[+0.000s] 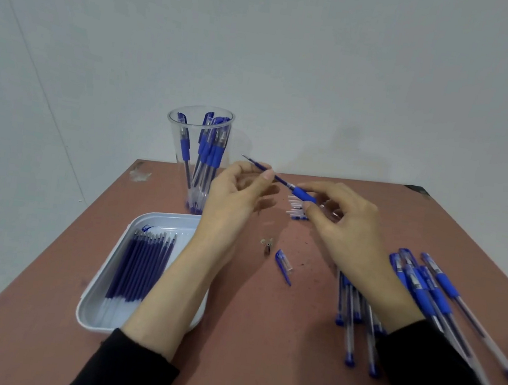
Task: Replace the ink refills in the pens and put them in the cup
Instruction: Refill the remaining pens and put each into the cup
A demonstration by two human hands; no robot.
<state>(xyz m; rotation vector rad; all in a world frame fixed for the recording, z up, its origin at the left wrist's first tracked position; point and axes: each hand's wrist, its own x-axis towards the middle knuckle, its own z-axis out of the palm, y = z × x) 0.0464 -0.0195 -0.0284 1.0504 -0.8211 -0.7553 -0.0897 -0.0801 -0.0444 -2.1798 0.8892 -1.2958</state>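
Observation:
My left hand (239, 197) pinches a blue ink refill (265, 172) near its tip, above the table's far middle. The refill's other end sits inside a pen barrel with a blue grip (304, 195), which my right hand (342, 226) holds between thumb and fingers. A clear plastic cup (198, 139) with several blue pens stands at the back left. A white tray (95, 307) at the left holds several blue refills (143, 261). A blue pen cap (283, 265) and a small metal pen tip (267, 244) lie on the table between my arms.
A pile of several blue pens (426, 299) lies at the right, partly under my right forearm. Short used refills (296, 209) lie behind my hands. The reddish-brown table (259, 338) ends at a pale wall behind and drops off at the left edge.

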